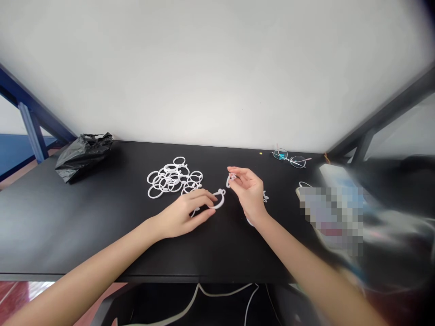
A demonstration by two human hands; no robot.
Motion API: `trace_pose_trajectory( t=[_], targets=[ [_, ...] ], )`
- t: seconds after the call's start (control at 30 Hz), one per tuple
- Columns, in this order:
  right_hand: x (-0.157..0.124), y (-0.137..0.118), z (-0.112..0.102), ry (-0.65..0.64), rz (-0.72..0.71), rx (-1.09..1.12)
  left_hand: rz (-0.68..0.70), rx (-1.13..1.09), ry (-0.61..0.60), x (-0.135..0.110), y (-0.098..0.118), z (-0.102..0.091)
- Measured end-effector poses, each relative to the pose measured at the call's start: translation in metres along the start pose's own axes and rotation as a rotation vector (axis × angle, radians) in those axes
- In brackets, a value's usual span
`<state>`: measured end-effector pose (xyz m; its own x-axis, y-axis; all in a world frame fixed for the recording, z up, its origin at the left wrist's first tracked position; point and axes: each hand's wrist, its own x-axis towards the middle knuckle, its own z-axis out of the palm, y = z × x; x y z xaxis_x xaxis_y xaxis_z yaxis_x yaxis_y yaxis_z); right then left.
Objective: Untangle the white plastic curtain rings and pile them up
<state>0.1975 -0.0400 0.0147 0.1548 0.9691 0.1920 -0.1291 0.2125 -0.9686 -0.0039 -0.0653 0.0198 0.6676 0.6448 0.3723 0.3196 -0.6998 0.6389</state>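
Observation:
My left hand grips a white curtain ring between thumb and fingers, low over the black table. The ring carries a small loop at its top, turned toward my other hand. Slightly higher and to the right, my right hand pinches a small white piece, perhaps a clip; the fingers partly cover it. Behind the left hand lies a loose pile of white rings, several of them overlapping. Other white pieces show beside the right hand, mostly hidden by it.
A crumpled black plastic bag sits at the back left. Eyeglasses lie near the wall at the back right. A blurred, pixelated package is on the right side of the table. Pale cables hang below the front edge.

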Motion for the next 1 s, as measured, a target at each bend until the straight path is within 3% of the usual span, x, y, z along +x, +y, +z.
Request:
trace_pose_trajectory(
  t=[0.13, 0.23, 0.37, 0.5, 0.6, 0.73, 1.0],
  targets=[
    [-0.001, 0.003, 0.000, -0.024, -0.149, -0.019, 0.095, 0.173, -0.147, -0.001, 0.001, 0.011],
    [-0.005, 0.002, 0.001, -0.054, -0.211, -0.056, 0.120, 0.213, -0.156, -0.002, -0.001, 0.014],
    [-0.011, -0.001, 0.002, -0.103, -0.215, -0.062, 0.103, 0.265, 0.061, -0.002, -0.005, 0.010],
    [-0.019, -0.003, 0.003, -0.245, -0.253, -0.123, 0.007, 0.277, 0.293, -0.001, -0.007, 0.008],
    [-0.023, -0.004, 0.003, -0.351, -0.293, -0.123, -0.037, 0.234, 0.241, 0.000, -0.008, 0.007],
    [-0.025, -0.006, 0.005, -0.407, -0.239, -0.068, -0.100, 0.093, 0.126, 0.001, -0.010, 0.007],
    [-0.025, -0.006, 0.007, -0.446, -0.153, 0.019, -0.149, -0.032, 0.110, 0.003, -0.007, 0.003]
  ],
)
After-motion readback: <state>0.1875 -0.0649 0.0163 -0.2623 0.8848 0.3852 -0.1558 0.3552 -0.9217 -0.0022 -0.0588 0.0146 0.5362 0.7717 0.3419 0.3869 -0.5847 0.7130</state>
